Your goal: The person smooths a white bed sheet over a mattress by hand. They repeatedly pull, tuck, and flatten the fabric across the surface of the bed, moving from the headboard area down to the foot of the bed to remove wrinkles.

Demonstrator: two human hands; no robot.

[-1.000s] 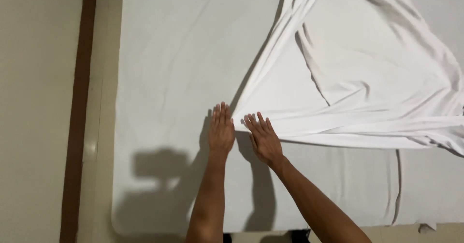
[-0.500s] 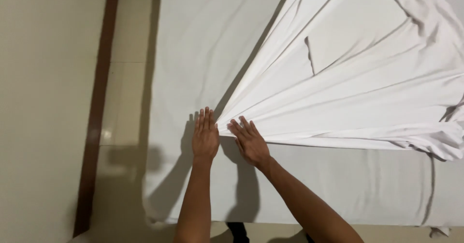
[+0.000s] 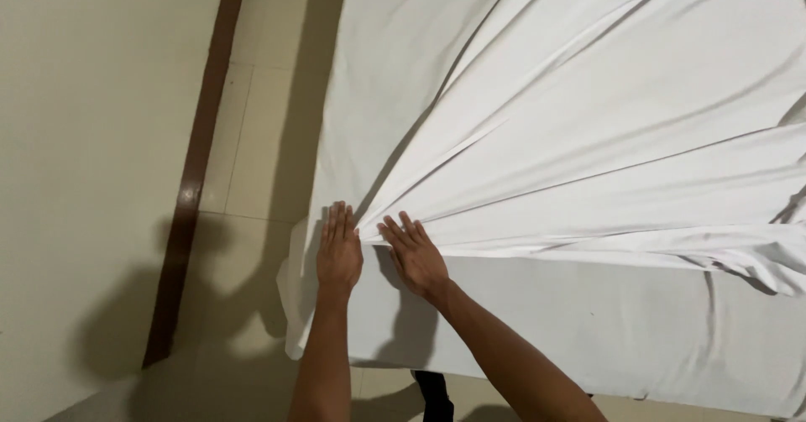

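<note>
Both hands, left hand (image 3: 339,254) and right hand (image 3: 415,256), lie flat with fingers spread on the gathered corner of the white sheet (image 3: 588,162) near the bed (image 3: 537,338) corner; firm, even pressure would best hold the pleats.

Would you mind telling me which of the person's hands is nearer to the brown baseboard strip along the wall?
Left. The left hand lies flat on the white sheet nearest the baseboard strip; the right hand lies beside it, farther away.
</note>
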